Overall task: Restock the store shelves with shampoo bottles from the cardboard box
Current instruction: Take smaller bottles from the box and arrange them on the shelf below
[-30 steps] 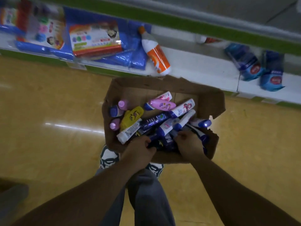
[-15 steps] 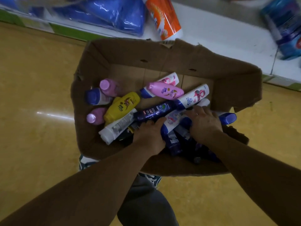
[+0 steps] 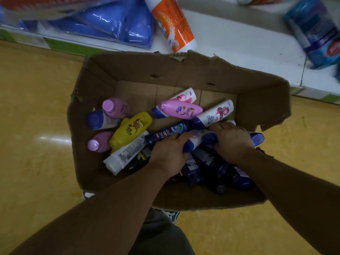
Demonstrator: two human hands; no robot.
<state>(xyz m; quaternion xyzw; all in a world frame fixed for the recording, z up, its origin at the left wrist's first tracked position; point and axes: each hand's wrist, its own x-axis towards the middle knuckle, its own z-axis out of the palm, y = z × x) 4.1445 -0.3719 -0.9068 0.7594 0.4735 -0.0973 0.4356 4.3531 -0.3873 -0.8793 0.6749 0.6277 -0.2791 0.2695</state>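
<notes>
An open cardboard box [image 3: 184,70] sits on the floor, holding several shampoo bottles: pink ones [image 3: 181,109], a yellow one [image 3: 131,128], a dark blue one [image 3: 166,134], white ones [image 3: 215,113] and a white tube [image 3: 127,153]. Both my hands are inside it. My left hand [image 3: 169,153] curls round the blue-capped end of a white bottle [image 3: 197,138]. My right hand [image 3: 230,140] lies over the same bottle's other end, fingers curled round it. Dark bottles [image 3: 211,168] lie beneath both hands.
The white bottom shelf [image 3: 239,43] runs just behind the box, with an orange-and-white bottle [image 3: 173,24], blue plastic packs [image 3: 114,24] at the left and blue packs [image 3: 316,30] at the right. Yellow floor [image 3: 36,135] surrounds the box. My legs are below it.
The view has closed in on the box. Both hands moved from the near edge deeper in and took hold of the white bottle with the blue cap.
</notes>
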